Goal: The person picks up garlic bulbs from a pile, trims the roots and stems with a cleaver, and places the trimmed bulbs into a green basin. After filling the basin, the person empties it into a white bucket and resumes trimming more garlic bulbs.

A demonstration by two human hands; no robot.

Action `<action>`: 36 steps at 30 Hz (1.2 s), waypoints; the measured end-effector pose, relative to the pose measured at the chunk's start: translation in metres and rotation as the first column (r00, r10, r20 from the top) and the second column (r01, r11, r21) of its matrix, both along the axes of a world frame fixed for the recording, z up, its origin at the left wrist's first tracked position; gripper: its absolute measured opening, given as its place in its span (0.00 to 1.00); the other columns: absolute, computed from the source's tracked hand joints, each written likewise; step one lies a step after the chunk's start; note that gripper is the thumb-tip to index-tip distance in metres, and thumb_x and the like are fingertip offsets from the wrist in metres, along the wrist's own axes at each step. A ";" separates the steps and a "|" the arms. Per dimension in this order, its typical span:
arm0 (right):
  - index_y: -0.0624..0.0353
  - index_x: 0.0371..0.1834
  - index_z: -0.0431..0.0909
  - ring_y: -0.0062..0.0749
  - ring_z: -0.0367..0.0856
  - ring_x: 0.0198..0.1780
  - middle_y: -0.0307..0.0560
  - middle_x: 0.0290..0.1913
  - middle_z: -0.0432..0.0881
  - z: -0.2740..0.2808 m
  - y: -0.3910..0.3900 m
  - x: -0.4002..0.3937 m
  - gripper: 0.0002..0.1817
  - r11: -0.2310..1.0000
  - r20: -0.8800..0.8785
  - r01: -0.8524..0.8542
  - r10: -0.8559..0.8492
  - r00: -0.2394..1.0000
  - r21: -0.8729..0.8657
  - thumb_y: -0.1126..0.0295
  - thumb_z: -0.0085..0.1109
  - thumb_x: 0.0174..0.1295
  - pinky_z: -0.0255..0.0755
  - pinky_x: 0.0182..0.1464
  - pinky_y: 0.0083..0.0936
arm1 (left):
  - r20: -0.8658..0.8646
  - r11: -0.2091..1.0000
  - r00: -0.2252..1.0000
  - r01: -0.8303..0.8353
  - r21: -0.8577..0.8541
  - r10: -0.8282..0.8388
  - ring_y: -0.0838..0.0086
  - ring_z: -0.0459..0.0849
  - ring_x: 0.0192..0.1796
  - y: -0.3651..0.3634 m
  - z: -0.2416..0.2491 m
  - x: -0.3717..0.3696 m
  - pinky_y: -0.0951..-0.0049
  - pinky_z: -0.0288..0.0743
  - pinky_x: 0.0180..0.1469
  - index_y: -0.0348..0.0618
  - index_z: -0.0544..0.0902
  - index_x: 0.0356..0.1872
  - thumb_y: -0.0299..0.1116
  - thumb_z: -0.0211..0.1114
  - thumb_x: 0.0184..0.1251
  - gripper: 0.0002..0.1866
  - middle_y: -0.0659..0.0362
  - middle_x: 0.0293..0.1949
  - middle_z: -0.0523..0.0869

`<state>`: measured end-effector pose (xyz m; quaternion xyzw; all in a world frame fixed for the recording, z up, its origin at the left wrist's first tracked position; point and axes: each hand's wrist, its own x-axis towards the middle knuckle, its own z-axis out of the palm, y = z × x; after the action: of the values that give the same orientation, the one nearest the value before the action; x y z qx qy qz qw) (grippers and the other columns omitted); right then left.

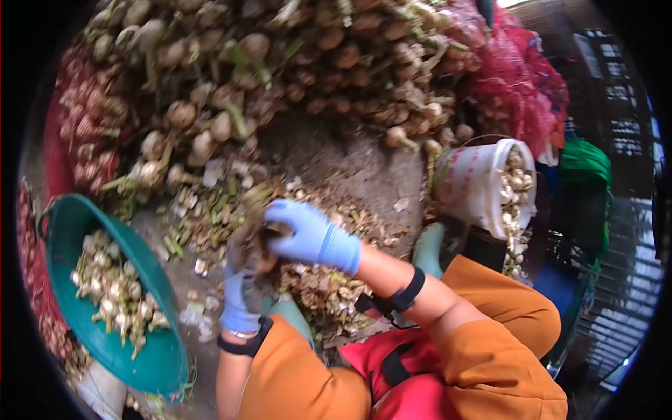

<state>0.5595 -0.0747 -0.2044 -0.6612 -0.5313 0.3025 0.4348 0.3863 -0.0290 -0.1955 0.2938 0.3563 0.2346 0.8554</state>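
Both of my hands wear light blue gloves and meet over the scraps on the floor. My right hand (301, 234) has its fingers curled around a brownish garlic bulb (266, 248), which is blurred. My left hand (241, 283), in a glove with a dirty dark palm, is smeared by motion just below and left of it; its fingers are not clear. Beneath them lie garlic skins and cut stems (325, 294).
A big heap of garlic (322, 63) spans the top. At left stands a green basin (164, 280) with garlic bulbs. A tilted white bucket (465, 178) of bulbs is at right, below red mesh sacks (511, 84). My knees and boots are near the scraps.
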 end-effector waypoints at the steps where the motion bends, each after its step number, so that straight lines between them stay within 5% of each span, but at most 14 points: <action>1: 0.58 0.40 0.82 0.50 0.83 0.44 0.52 0.42 0.84 0.016 -0.001 0.010 0.16 0.974 0.128 -0.084 0.113 0.985 -0.209 0.61 0.63 0.51 0.77 0.46 0.38 | -0.211 0.786 0.931 0.364 0.499 -0.297 0.66 0.77 0.61 0.017 -0.014 -0.015 0.67 0.73 0.61 0.37 0.78 0.61 0.35 0.61 0.70 0.22 0.51 0.59 0.80; 2: 0.57 0.41 0.82 0.56 0.81 0.48 0.54 0.45 0.83 0.034 0.003 0.020 0.17 0.903 0.224 -0.126 0.234 0.946 -0.411 0.60 0.62 0.51 0.76 0.49 0.41 | -0.421 0.742 0.906 0.311 0.594 -0.043 0.65 0.79 0.59 -0.002 -0.036 -0.034 0.65 0.73 0.62 0.35 0.83 0.50 0.34 0.60 0.71 0.15 0.49 0.55 0.82; 5: 0.52 0.44 0.84 0.51 0.82 0.51 0.52 0.50 0.82 -0.020 -0.005 0.086 0.18 0.657 0.281 0.042 0.264 0.923 -0.753 0.57 0.59 0.52 0.76 0.51 0.43 | -0.264 0.906 0.941 -0.086 0.415 0.211 0.66 0.86 0.46 0.038 -0.058 -0.065 0.71 0.84 0.43 0.39 0.69 0.64 0.41 0.64 0.69 0.27 0.50 0.50 0.84; 8: 0.51 0.42 0.83 0.51 0.83 0.51 0.53 0.55 0.81 -0.023 -0.012 0.137 0.13 0.793 0.560 0.465 -0.194 0.806 -0.394 0.63 0.62 0.54 0.78 0.52 0.42 | 0.587 0.967 0.769 -0.190 -0.169 0.254 0.81 0.68 0.26 0.079 0.035 -0.067 0.80 0.63 0.24 0.46 0.69 0.68 0.55 0.53 0.77 0.29 0.66 0.39 0.79; 10: 0.48 0.48 0.84 0.51 0.82 0.54 0.55 0.61 0.76 -0.029 -0.005 0.162 0.17 0.727 0.639 0.569 -0.235 0.733 -0.385 0.61 0.64 0.55 0.77 0.55 0.43 | 0.675 0.895 0.589 -0.267 -0.357 0.445 0.81 0.59 0.25 0.090 0.017 -0.086 0.80 0.53 0.24 0.46 0.71 0.67 0.58 0.50 0.77 0.30 0.67 0.35 0.76; 14: 0.46 0.49 0.85 0.52 0.81 0.53 0.55 0.54 0.81 -0.055 0.012 0.165 0.20 0.697 0.562 0.490 -0.149 0.813 -0.524 0.57 0.65 0.52 0.76 0.56 0.42 | 0.371 0.970 0.898 -0.191 -0.152 0.236 0.62 0.84 0.55 0.064 0.004 -0.027 0.64 0.84 0.49 0.41 0.72 0.65 0.59 0.48 0.76 0.32 0.54 0.53 0.83; 18: 0.59 0.47 0.83 0.49 0.83 0.48 0.55 0.46 0.85 -0.030 0.012 0.078 0.23 0.929 0.197 0.075 -0.002 0.980 -0.363 0.55 0.66 0.52 0.76 0.53 0.37 | -0.207 0.932 0.978 0.108 0.347 -0.036 0.63 0.78 0.61 0.018 -0.050 0.011 0.65 0.76 0.62 0.42 0.65 0.70 0.39 0.69 0.63 0.36 0.51 0.62 0.76; 20: 0.61 0.44 0.83 0.30 0.84 0.37 0.50 0.34 0.86 0.020 0.011 0.033 0.19 0.819 -0.387 -0.169 -0.070 0.919 -0.549 0.56 0.67 0.57 0.78 0.43 0.32 | -0.365 0.753 0.930 0.261 0.604 -0.030 0.64 0.77 0.60 0.009 -0.045 0.015 0.65 0.73 0.64 0.39 0.63 0.71 0.32 0.75 0.54 0.43 0.52 0.62 0.75; 22: 0.61 0.42 0.83 0.23 0.81 0.34 0.41 0.31 0.85 0.006 0.000 0.015 0.17 0.868 -0.150 -0.125 0.058 0.987 -0.481 0.58 0.66 0.61 0.76 0.38 0.28 | -0.209 0.872 0.973 0.186 0.453 -0.099 0.65 0.73 0.66 0.014 -0.067 -0.005 0.65 0.73 0.65 0.38 0.62 0.72 0.25 0.76 0.51 0.45 0.52 0.65 0.73; 24: 0.63 0.39 0.82 0.22 0.80 0.33 0.42 0.28 0.84 0.011 -0.004 0.015 0.15 0.746 -0.435 -0.059 -0.320 0.842 -0.663 0.59 0.65 0.63 0.75 0.37 0.30 | -0.432 0.844 0.901 0.255 0.472 -0.031 0.67 0.75 0.64 0.017 -0.026 -0.002 0.68 0.73 0.64 0.39 0.64 0.71 0.27 0.79 0.51 0.45 0.52 0.65 0.73; 26: 0.62 0.38 0.80 0.34 0.83 0.32 0.51 0.29 0.82 0.035 -0.006 0.014 0.15 0.792 -0.338 0.139 -0.403 0.850 -0.594 0.60 0.65 0.59 0.76 0.37 0.33 | -0.423 0.829 0.906 0.235 0.507 0.002 0.68 0.75 0.63 0.019 -0.026 -0.006 0.69 0.74 0.63 0.40 0.66 0.70 0.28 0.80 0.51 0.44 0.53 0.64 0.74; 30: 0.54 0.37 0.79 0.49 0.83 0.42 0.48 0.40 0.79 0.039 -0.015 0.012 0.12 0.937 0.392 -0.055 0.196 0.899 -0.344 0.61 0.66 0.55 0.78 0.42 0.40 | -0.349 0.890 0.935 0.104 0.443 0.064 0.66 0.76 0.62 0.002 -0.053 -0.028 0.67 0.74 0.63 0.39 0.63 0.70 0.28 0.79 0.51 0.45 0.52 0.61 0.75; 32: 0.53 0.38 0.79 0.47 0.83 0.42 0.46 0.42 0.79 0.045 -0.014 0.006 0.13 0.957 0.514 -0.149 0.262 0.817 -0.250 0.60 0.67 0.54 0.79 0.42 0.39 | -0.230 0.991 0.970 0.100 0.091 -0.077 0.62 0.77 0.61 0.001 -0.045 -0.023 0.62 0.73 0.64 0.37 0.60 0.70 0.34 0.81 0.49 0.49 0.49 0.60 0.75; 36: 0.51 0.42 0.78 0.46 0.84 0.41 0.46 0.41 0.78 0.049 -0.012 0.000 0.17 0.915 0.453 -0.211 0.359 0.816 -0.344 0.61 0.68 0.50 0.79 0.38 0.40 | -0.404 0.636 0.914 0.285 0.717 0.045 0.61 0.81 0.54 0.005 -0.041 -0.024 0.63 0.77 0.58 0.37 0.63 0.66 0.43 0.83 0.44 0.50 0.49 0.55 0.77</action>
<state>0.5596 -0.0865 -0.1555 -0.6834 -0.6725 0.2518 0.1317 0.3628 -0.0242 -0.2367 0.6898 0.3637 0.2412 0.5777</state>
